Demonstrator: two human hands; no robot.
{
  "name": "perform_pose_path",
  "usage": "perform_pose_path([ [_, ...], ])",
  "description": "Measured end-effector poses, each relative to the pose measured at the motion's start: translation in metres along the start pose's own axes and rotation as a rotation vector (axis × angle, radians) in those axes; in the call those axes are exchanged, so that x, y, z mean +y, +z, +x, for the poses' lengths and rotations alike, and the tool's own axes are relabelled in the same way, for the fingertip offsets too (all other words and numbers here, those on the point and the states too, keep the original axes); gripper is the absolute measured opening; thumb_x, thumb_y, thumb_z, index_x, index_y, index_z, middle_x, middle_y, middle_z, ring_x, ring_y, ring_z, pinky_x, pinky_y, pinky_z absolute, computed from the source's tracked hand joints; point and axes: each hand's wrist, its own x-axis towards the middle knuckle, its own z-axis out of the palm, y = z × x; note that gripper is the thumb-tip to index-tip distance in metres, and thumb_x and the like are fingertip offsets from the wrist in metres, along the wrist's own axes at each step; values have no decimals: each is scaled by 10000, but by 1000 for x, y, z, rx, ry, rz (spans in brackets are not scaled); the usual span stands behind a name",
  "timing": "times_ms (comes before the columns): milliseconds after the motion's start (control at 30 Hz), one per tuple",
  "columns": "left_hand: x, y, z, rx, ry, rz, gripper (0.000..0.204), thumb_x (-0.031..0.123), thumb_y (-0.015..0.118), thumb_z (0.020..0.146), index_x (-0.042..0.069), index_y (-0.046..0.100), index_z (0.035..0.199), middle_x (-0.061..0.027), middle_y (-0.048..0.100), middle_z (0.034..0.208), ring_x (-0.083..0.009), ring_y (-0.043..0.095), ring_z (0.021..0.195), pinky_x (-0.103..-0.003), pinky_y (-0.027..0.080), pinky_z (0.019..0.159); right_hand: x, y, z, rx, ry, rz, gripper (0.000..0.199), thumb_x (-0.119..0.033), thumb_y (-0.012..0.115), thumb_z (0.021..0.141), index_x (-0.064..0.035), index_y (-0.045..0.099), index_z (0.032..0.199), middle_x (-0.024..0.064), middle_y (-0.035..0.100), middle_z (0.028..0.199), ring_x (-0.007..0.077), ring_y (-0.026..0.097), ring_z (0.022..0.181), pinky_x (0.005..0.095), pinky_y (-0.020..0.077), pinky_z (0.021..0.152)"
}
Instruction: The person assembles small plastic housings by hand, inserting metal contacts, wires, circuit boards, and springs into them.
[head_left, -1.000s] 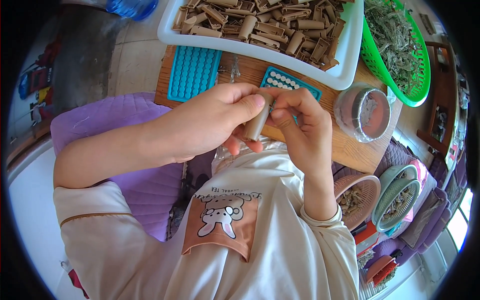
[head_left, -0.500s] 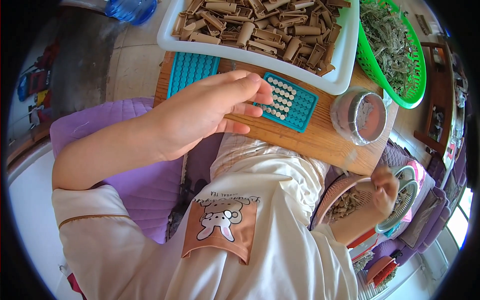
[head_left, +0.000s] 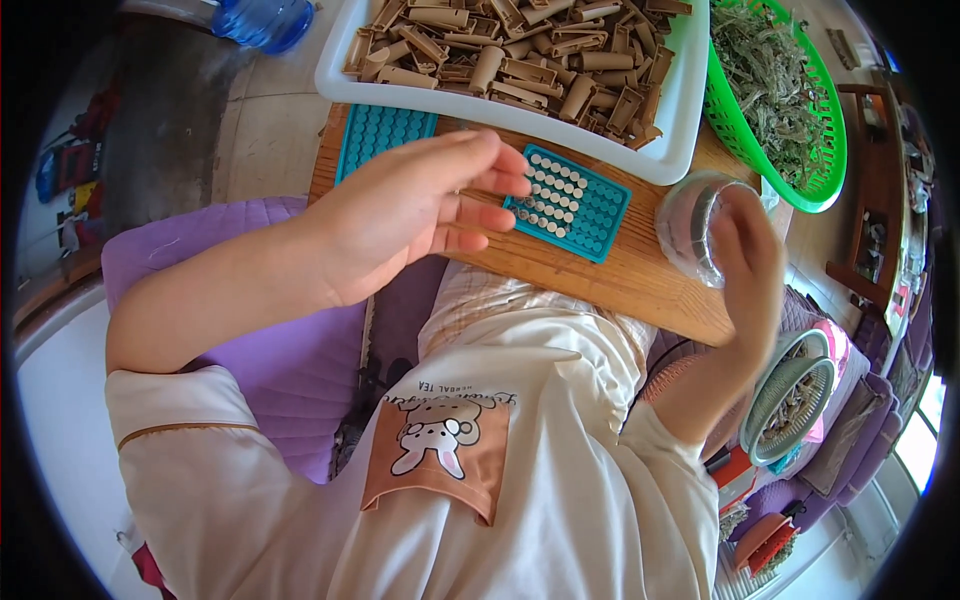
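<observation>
My left hand (head_left: 420, 205) hovers at the left edge of a teal tray (head_left: 603, 215) with round wells. Its fingers are bent and apart, and I see nothing between them. Small white round pieces (head_left: 556, 188) fill several wells on the tray's left side, partly covered by my fingertips. To the right, a cloudy jar (head_left: 682, 222) with a wrapped rim stands on the wooden table. My right hand (head_left: 752, 245) is at the jar's mouth, slightly blurred, its fingertips hidden there. A second teal tray (head_left: 372, 135) lies beyond my left hand.
A white bin (head_left: 500, 108) of brown half-tube pieces takes up the far side of the wooden table (head_left: 655, 290). Right of it is a green basket (head_left: 735, 125) of dried plant matter. Lower right, a grey-green basket (head_left: 805, 435) stands by my right forearm.
My right hand has moved up and forward from above the baskets at lower right to the jar's mouth. My left hand has shifted only slightly left.
</observation>
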Motion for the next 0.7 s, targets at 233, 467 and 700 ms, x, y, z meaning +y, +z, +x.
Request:
perform_pose_path([
  [233, 10, 0, 0, 38, 66, 12, 295, 326, 386, 868, 85, 491, 1002, -8, 522, 974, -65, 494, 791, -212, 398, 656, -18, 98, 122, -47, -304, -286, 203, -204, 499, 778, -67, 560, 916, 143, 591, 801, 298, 565, 733, 388, 446, 642],
  [467, 12, -1, -1, 32, 98, 59, 268, 297, 428, 857, 82, 484, 1005, -12, 517, 985, -71, 493, 818, -214, 394, 681, -37, 86, 107, 92, -207, -126, 153, -157, 571, 737, -43, 575, 838, 99, 592, 745, 197, 574, 659, 293, 444, 578],
  [700, 11, 1, 2, 54, 161, -76, 314, 302, 444, 854, 55, 465, 1046, -34, 519, 987, -105, 506, 895, -246, 416, 755, -72, 79, 53, 66, -492, 155, 195, -77, 661, 596, -47, 532, 738, 48, 491, 635, 202, 500, 571, 281, 422, 496],
])
